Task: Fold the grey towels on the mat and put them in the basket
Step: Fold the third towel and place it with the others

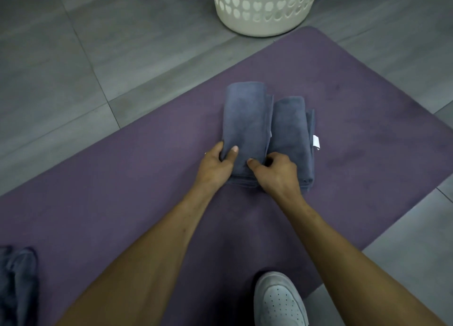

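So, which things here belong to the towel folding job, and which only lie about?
Job: folded grey towels, both hands' grip on them (left hand, right hand), purple mat, white perforated plastic basket, crumpled grey towel.
Lying about: white shoe, grey tiled floor.

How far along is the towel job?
Done: one towel is folded on the mat. In hand: left hand and right hand grip another folded towel. Left: a crumpled towel unfolded; basket contents not visible.

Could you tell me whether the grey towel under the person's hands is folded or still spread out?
Folded: the grey towel is a compact layered bundle on the mat, gripped by the left hand and right hand.
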Action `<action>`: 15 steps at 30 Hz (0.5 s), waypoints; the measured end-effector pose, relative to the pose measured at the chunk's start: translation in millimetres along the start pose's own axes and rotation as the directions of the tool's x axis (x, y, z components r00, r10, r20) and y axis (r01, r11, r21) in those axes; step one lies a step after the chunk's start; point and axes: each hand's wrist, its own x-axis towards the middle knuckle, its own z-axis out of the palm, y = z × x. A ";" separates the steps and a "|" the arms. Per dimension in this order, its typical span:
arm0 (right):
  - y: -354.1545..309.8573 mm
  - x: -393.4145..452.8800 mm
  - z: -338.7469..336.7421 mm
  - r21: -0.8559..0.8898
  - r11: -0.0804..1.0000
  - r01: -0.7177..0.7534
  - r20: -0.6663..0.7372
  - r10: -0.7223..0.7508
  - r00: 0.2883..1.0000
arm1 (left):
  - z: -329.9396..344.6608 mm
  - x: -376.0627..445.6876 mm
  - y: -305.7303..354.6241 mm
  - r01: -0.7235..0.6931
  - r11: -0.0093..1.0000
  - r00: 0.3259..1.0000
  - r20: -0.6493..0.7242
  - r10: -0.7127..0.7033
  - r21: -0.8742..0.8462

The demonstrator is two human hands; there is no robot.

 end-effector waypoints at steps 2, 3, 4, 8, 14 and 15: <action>0.1 -2.0 1.1 -0.086 0.996 0.013 -0.039 -0.016 0.999 | -1.3 3.3 -4.5 0.042 0.998 0.997 -0.062 -0.040 0.036; -0.6 -3.9 1.5 -0.129 0.991 0.015 -0.083 -0.026 0.996 | -2.7 3.6 -7.1 0.084 0.996 0.993 -0.087 -0.081 0.035; -2.6 -7.0 1.5 -0.166 0.986 0.030 -0.137 -0.053 0.989 | -5.7 2.7 -9.7 0.124 0.992 0.988 -0.096 -0.121 0.016; -17.3 -28.7 1.5 -0.198 0.954 0.224 -0.186 -0.261 0.947 | -26.3 -24.7 -14.7 0.169 0.983 0.980 -0.094 -0.175 -0.068; -38.6 -83.4 52.3 -0.113 0.891 0.439 0.356 -0.376 0.855 | -93.2 -119.3 -34.3 0.074 0.977 0.967 -0.225 -0.119 -0.199; -41.8 -95.8 66.3 -0.114 0.871 0.478 0.420 -0.394 0.817 | -107.0 -138.2 -42.9 0.081 0.975 0.961 -0.245 -0.132 -0.207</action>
